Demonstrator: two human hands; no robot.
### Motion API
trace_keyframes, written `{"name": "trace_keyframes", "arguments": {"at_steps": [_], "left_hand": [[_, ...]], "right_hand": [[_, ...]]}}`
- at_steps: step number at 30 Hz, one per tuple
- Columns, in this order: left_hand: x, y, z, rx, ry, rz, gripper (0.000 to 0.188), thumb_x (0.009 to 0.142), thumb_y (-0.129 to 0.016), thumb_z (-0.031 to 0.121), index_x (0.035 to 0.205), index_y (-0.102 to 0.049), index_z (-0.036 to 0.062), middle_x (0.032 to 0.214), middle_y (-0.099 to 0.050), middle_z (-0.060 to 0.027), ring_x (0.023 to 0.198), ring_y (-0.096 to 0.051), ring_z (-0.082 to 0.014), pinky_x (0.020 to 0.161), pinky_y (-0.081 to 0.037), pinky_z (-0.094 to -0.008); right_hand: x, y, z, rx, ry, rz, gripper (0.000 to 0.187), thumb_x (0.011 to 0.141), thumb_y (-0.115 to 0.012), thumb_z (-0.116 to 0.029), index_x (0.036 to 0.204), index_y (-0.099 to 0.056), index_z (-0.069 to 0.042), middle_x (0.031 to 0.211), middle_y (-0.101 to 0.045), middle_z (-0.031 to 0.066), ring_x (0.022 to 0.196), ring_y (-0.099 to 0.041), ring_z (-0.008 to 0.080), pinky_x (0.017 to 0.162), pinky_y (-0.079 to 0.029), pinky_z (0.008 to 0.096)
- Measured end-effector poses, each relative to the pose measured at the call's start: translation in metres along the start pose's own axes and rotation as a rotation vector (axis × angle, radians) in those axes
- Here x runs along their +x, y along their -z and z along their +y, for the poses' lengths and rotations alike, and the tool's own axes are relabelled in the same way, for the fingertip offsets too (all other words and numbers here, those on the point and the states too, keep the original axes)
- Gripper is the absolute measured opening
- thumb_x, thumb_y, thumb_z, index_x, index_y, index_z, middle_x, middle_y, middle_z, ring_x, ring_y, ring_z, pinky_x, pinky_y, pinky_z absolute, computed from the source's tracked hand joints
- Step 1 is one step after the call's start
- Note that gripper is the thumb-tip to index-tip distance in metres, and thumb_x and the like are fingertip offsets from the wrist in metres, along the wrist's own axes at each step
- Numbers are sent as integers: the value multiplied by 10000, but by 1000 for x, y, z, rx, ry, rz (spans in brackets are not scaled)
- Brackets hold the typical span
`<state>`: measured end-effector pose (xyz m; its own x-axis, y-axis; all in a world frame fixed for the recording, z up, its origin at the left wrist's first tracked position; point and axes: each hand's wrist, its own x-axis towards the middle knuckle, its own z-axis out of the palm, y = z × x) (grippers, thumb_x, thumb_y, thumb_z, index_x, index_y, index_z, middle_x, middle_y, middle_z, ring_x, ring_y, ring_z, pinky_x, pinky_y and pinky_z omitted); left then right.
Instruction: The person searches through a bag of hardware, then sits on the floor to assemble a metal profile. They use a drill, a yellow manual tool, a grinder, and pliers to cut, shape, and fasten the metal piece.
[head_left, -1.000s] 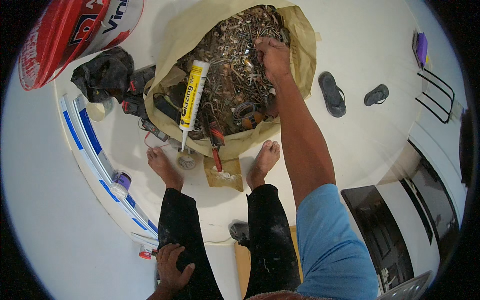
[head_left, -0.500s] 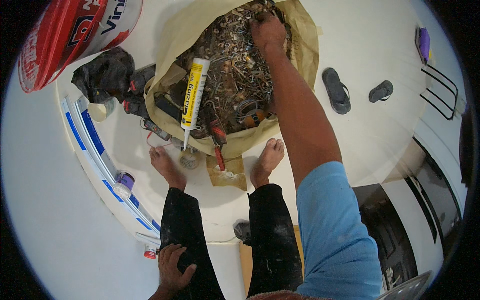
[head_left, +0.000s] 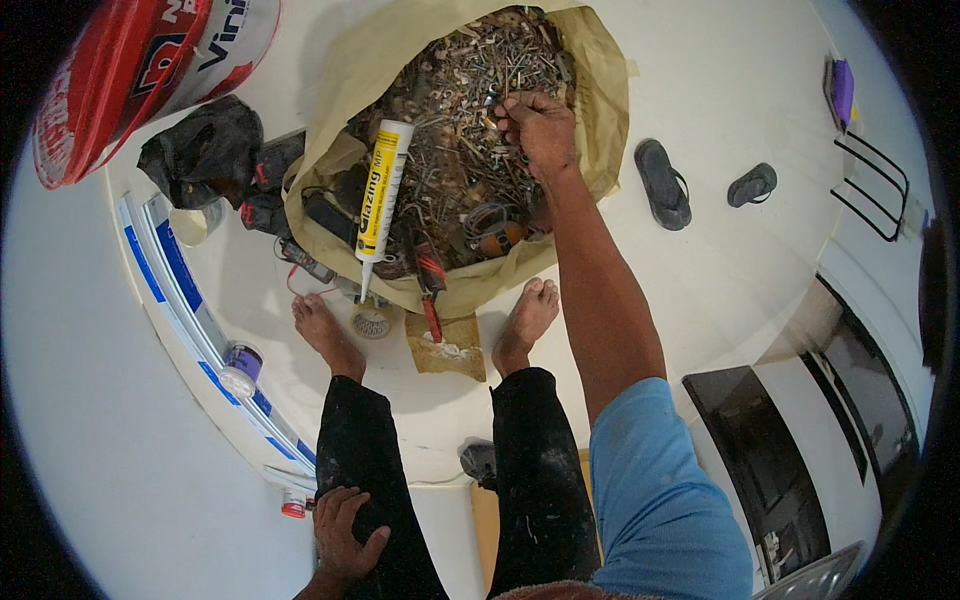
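My right hand (head_left: 541, 137) reaches over a wide beige sack (head_left: 345, 60) with its rim folded open. Beneath the hand lies a heap of loose screws, nails and small fittings (head_left: 460, 130). Its thumb and fingertips are drawn together low over the heap; whatever they pinch is too small to make out. A white and yellow sealant cartridge (head_left: 385, 190) leans on the sack's near left side, nozzle down. Beside it a red-handled tool (head_left: 430, 290) hangs over the near rim. My left hand (head_left: 345, 530) lies on my left thigh with its fingers apart, holding nothing.
A red and white bucket (head_left: 130, 90) stands at the far left, by a black bag (head_left: 200, 150) and a tape roll (head_left: 372, 318). Blue-marked strips (head_left: 195, 300) run along the left wall. Dark flip-flops (head_left: 665, 185) lie right of the sack. Cardboard (head_left: 445, 350) sits between my feet.
My right hand has drawn back toward me from the far part of the heap, and its fingertips now show. My left hand stays on the thigh. The view has shifted slightly.
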<state>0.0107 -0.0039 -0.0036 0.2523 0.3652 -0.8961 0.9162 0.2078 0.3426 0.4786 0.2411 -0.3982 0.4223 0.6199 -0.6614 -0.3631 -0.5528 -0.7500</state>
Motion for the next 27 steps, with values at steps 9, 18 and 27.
{"name": "trace_keyframes", "arguments": {"at_steps": [9,18,27], "left_hand": [[2,3,-1,-24,13,-16,632,905,-804,474,1344,-679,36,1395,-627,-224,1371,-530,-441,1169,-392,-626],[1,2,3,-20,28,-24,625,884,-814,447,1337,-681,38,1387,-631,-218,1372,-530,-433,1168,-393,-622],[3,7,0,21,-21,-48,640,900,-802,451,1367,-661,37,1433,-603,-210,1401,-517,-424,1187,-382,-613]], "right_hand": [[25,22,19,-569,75,-45,205,887,-755,-169,1029,-842,-49,953,-817,157,823,-767,303,812,-608,436],[20,23,12,-990,149,7,342,909,-784,-256,1193,-832,-71,1132,-827,189,1067,-792,330,969,-584,400],[-10,25,27,-1097,447,282,325,926,-749,-250,1178,-778,-47,1064,-779,249,1064,-735,471,1009,-577,543]]}}
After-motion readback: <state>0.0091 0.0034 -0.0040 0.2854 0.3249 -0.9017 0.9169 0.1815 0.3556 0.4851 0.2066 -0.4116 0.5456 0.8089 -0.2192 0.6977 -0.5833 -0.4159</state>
